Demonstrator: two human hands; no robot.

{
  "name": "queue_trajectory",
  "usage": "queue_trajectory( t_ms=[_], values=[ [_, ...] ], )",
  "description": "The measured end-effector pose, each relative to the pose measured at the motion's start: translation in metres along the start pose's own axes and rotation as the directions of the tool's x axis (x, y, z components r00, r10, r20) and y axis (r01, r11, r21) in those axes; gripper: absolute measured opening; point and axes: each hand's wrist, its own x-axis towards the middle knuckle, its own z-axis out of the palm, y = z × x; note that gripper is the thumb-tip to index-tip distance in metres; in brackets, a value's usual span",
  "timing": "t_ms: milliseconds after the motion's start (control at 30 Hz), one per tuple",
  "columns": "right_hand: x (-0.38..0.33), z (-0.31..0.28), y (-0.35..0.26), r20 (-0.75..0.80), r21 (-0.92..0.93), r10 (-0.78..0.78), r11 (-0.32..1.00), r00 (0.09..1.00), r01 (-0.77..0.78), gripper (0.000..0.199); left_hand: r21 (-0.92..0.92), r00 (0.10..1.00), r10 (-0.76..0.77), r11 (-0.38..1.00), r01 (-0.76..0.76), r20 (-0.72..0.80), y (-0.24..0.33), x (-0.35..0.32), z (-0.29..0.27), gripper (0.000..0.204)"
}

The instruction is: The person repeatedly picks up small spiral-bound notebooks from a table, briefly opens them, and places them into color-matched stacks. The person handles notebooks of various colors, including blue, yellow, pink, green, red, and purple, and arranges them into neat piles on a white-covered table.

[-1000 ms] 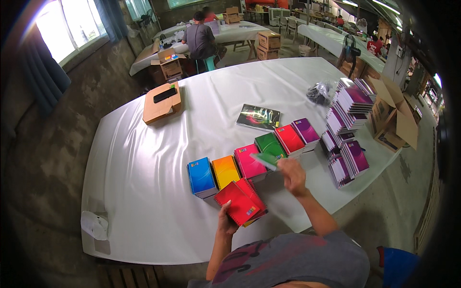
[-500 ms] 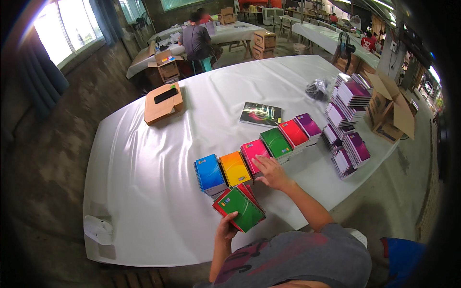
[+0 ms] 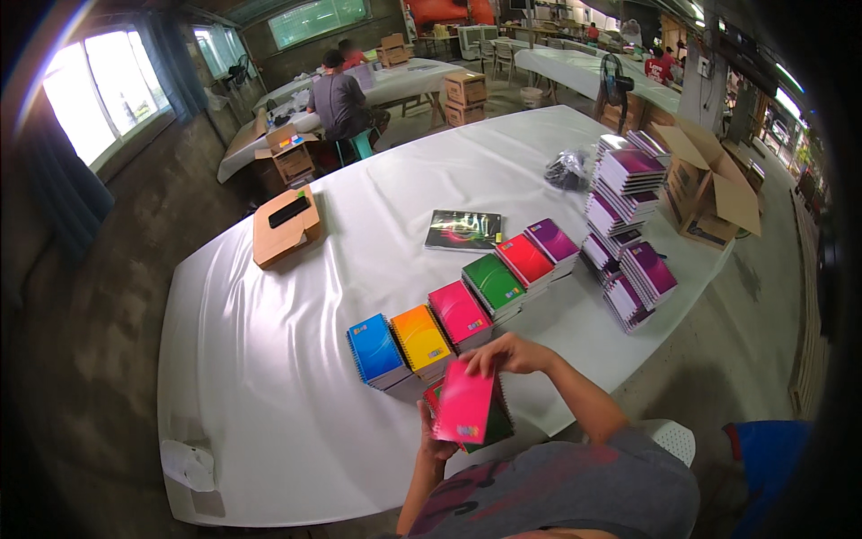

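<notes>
My right hand (image 3: pixel 509 355) grips a pink spiral notebook (image 3: pixel 464 404) by its top edge, just above the small stack in my left hand. My left hand (image 3: pixel 434 438) is closed around that stack, where a green spiral notebook (image 3: pixel 498 431) shows beside the pink one, with a bit of red at the edge. Beyond my hands runs a slanting row of notebook stacks: blue (image 3: pixel 375 346), yellow (image 3: pixel 420 334), pink (image 3: pixel 459 310), green (image 3: pixel 493 281), red (image 3: pixel 524 259) and purple (image 3: pixel 550 239).
Behind the row lies a dark, glossy flat pack (image 3: pixel 463 230). Tall purple notebook piles (image 3: pixel 624 211) stand at right, by an open carton (image 3: pixel 705 202) and a dark plastic bag (image 3: pixel 567 171). A phone (image 3: pixel 288 210) rests on flattened cardboard (image 3: pixel 269 238). Another person (image 3: pixel 338 103) sits farther back.
My right hand has lifted a pink notebook off the pink stack and brought it nearer, over the green notebook in my left hand. The whole view has shifted slightly.
</notes>
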Motion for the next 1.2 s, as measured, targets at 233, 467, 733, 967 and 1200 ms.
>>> queue_trajectory(
  t_ms=[233, 467, 733, 967, 1200],
  values=[
    [-0.011, -0.070, 0.010, -0.146, -0.632, -0.006, 0.770, 0.989, -0.089, 0.058, 0.026, 0.996, -0.080, 0.996, 0.081, -0.033, -0.027, 0.015, -0.027, 0.052],
    [-0.080, -0.192, 0.067, -0.667, -0.745, -0.097, 0.091, 0.739, -0.660, 0.060, -0.007, 0.991, 0.092, 0.996, -0.093, -0.098, -0.051, 0.021, 0.007, 0.049],
    [-0.104, -0.231, 0.080, -0.546, -0.838, -0.510, 0.310, 0.665, -0.449, 0.024, -0.078, 0.991, 0.114, 0.990, -0.119, -0.068, -0.068, 0.035, 0.007, 0.055],
    [-0.100, -0.098, -0.022, -0.059, -0.944, -0.804, -0.147, 0.592, -0.294, 0.019, 0.000, 0.964, 0.224, 0.974, -0.226, -0.145, -0.080, 0.040, 0.017, 0.061],
    [-0.122, 0.010, 0.026, 0.406, -0.732, -0.445, 0.364, 0.798, 0.575, 0.038, 0.010, 0.997, 0.073, 0.997, -0.072, -0.015, -0.081, 0.038, -0.004, 0.062]
  ],
)
